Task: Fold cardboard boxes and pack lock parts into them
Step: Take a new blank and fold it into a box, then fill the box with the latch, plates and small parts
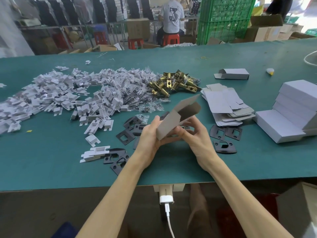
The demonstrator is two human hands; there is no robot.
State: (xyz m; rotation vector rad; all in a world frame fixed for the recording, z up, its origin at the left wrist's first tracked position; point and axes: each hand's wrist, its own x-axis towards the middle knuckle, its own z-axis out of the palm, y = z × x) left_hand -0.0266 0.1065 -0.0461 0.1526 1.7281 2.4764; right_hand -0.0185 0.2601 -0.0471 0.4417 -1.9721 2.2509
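Both curled round half-open box (171,124): left hand (150,134), right hand (197,136); some fingertips hidden behind it.

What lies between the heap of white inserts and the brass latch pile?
In the head view, small clear bags of dark screws lie there.

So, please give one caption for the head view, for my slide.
Left hand and right hand hold a half-folded cardboard box over the green table, near brass latches and black plates.
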